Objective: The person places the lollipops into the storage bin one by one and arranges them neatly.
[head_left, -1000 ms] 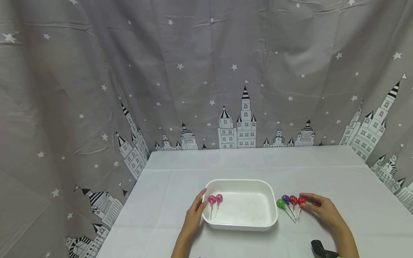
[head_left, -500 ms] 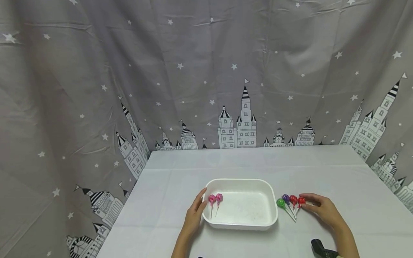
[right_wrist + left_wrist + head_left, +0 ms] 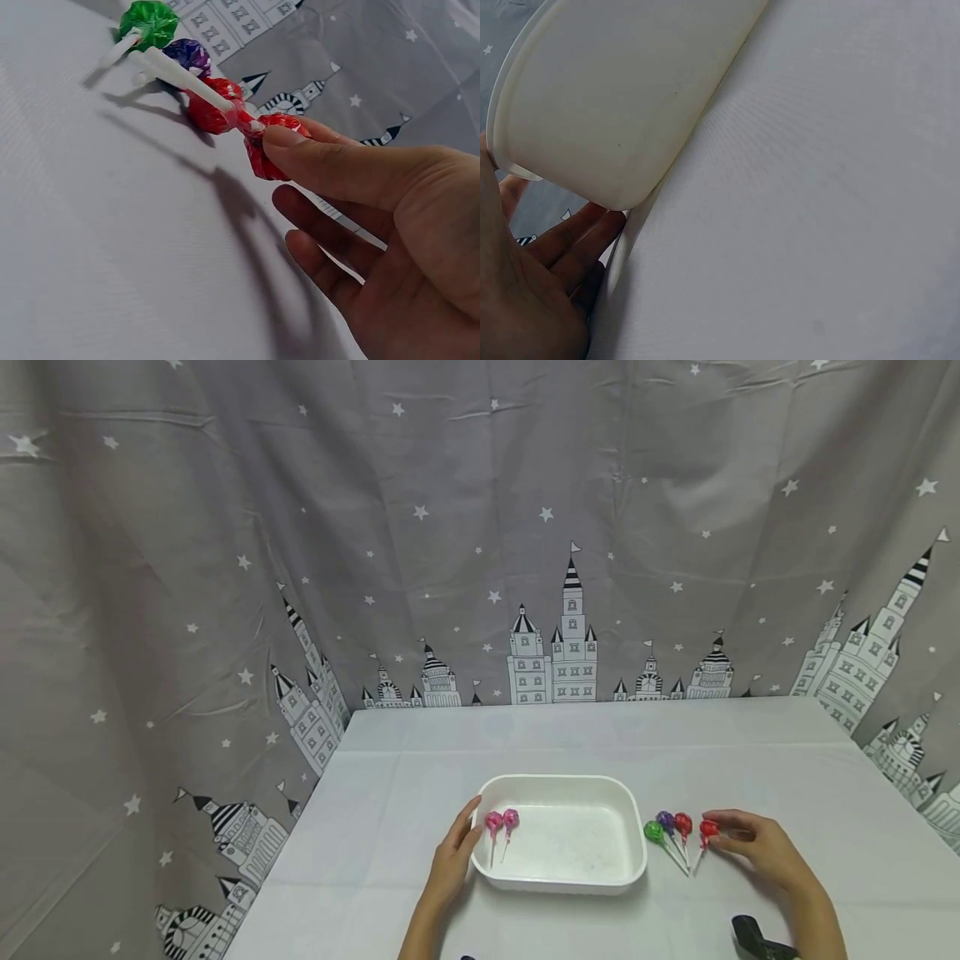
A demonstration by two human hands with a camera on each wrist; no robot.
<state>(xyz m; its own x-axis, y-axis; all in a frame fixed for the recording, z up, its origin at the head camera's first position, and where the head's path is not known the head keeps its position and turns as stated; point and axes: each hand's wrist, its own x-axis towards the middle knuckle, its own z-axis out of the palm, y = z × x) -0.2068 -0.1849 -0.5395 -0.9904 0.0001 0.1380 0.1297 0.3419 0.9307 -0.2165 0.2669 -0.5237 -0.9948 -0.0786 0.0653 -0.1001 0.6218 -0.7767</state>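
Observation:
My right hand (image 3: 761,847) pinches a red-wrapped lollipop (image 3: 708,829) by its head, between thumb and forefinger. In the right wrist view that lollipop (image 3: 271,154) is lifted off the cloth, its white stick pointing away to the upper left. Beside it lie a second red lollipop (image 3: 682,823), a purple one (image 3: 665,821) and a green one (image 3: 654,832). My left hand (image 3: 450,860) holds the white plastic tray (image 3: 558,888) at its left end, thumb by the rim and fingers against the outer wall (image 3: 622,135). Inside the tray, at its left, lie two pink lollipops (image 3: 493,821).
A white cloth (image 3: 405,777) covers the table. Behind and to the left hangs a grey curtain (image 3: 450,527) printed with stars and castles. Near my right wrist is a black strap-like piece (image 3: 757,937).
My right hand has drawn the pinched red lollipop slightly right, apart from the other red one. My left hand and the tray stay in place.

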